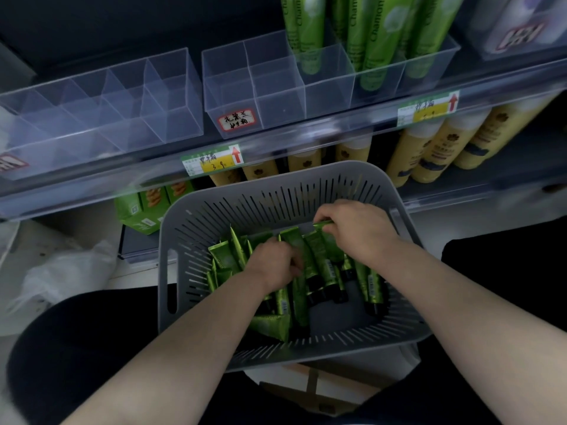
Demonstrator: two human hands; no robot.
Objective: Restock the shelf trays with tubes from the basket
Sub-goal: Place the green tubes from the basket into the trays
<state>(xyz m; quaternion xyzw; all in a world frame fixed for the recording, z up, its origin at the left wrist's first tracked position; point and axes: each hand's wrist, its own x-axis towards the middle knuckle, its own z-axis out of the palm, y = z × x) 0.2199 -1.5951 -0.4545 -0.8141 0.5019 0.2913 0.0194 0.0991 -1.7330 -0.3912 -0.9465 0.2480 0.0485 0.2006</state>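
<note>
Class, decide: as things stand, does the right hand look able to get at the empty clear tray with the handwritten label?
Probably yes. The right hand pinches a green tube in the grey basket; the labelled tray stands open-topped on the shelf beyond, nothing visible between.

basket on the lap, before the shelf; trays along the shelf edge above it

tubes lie heaped in the basket's near half, the left hand among them at the middle, the right hand on one towards the far right wall. on the shelf, the left tray sits beside the middle tray, whose right compartments hold tall tubes standing upright. under the shelf edge, bottles stand behind the basket's far rim and to its right; boxes lie off its far left corner.
</note>
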